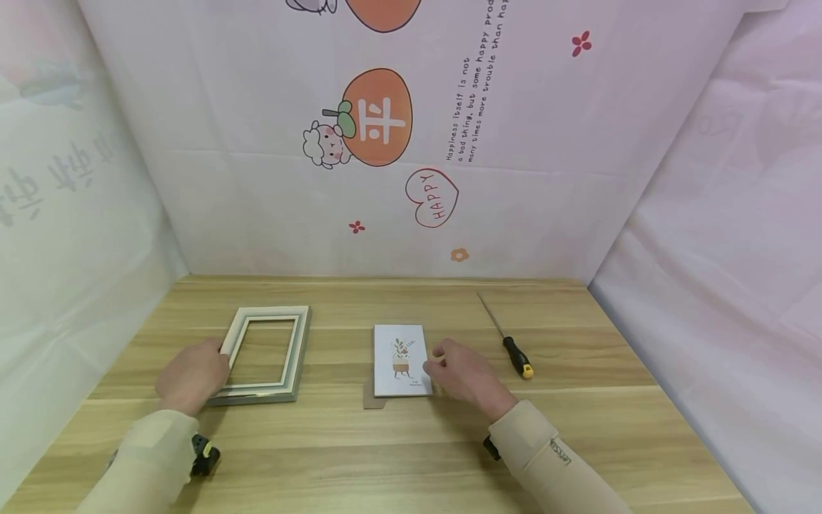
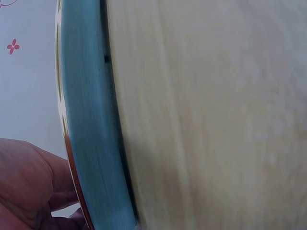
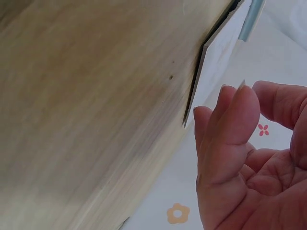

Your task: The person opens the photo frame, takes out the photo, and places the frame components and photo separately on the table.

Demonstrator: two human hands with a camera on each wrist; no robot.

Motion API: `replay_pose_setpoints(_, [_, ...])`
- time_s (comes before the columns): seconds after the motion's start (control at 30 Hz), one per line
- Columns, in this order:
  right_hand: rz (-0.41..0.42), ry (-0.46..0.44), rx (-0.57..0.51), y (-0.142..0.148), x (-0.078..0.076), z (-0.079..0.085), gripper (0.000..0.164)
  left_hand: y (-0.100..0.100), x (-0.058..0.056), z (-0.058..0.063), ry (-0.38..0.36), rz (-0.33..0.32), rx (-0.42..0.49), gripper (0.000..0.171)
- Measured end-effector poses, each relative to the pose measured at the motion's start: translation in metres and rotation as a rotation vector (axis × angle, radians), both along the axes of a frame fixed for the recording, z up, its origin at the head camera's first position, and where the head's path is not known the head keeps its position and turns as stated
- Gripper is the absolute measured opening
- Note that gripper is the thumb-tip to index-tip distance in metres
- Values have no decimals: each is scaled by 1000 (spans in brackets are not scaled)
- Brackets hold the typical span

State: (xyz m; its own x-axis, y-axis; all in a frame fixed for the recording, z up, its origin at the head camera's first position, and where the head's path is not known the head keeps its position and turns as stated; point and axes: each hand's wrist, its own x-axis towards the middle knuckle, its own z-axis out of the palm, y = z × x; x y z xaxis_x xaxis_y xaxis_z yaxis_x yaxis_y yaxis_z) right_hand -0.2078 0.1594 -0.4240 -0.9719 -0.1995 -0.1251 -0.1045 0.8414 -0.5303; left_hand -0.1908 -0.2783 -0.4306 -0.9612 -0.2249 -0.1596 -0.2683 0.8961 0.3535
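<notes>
At the left of the table lies a picture frame (image 1: pixel 294 357) with a pale face and a grey-blue outer side; the wood shows through its opening. My left hand (image 1: pixel 194 375) grips its left rail, and in the left wrist view the fingers are partly hidden behind the frame's blue side (image 2: pixel 91 115). A white card (image 1: pixel 399 378) printed with a potted plant lies in the middle. Just right of that card is my right hand (image 1: pixel 467 375), fingers bent and holding nothing. The right wrist view shows a gap between thumb and fingertips (image 3: pixel 244 105), beside the card's edge (image 3: pixel 211 72).
A brown board (image 1: pixel 374 397) sticks out from beneath the card at its lower left. To the right lies a screwdriver (image 1: pixel 516 357) with a black and yellow handle, its shaft pointing away. Printed white cloth (image 1: pixel 257 214) walls the table at the back and both sides.
</notes>
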Motion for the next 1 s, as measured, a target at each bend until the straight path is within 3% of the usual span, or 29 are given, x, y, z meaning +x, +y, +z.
replay_pose_setpoints(0.17, [0, -6, 6, -1, 0, 0, 47, 0, 0, -1, -6, 0, -2, 44])
replay_pose_setpoints(0.3, [-1, -10, 9, -1, 0, 0, 48, 2, 1, 2, -19, 15, 8, 38])
replay_pose_setpoints(0.47, [-5, -19, 8, -2, 0, 1, 49, 15, 4, 12, 71, -25, -22, 40])
replay_pose_setpoints(0.57, [-7, -20, 9, -2, 0, 2, 48, 32, 5, 23, 168, -100, -45, 50])
replay_pose_setpoints(0.7, [-8, -24, 18, -3, -1, 3, 48, 63, 4, 33, 236, -171, -10, 53])
replay_pose_setpoints(0.87, [-7, -30, 33, -5, -3, 6, 49, 104, 4, 35, 258, -240, 62, 50])
replay_pose_setpoints(1.0, [-7, -41, 37, -7, -6, 6, 50, 131, 3, 29, 249, -292, 105, 50])
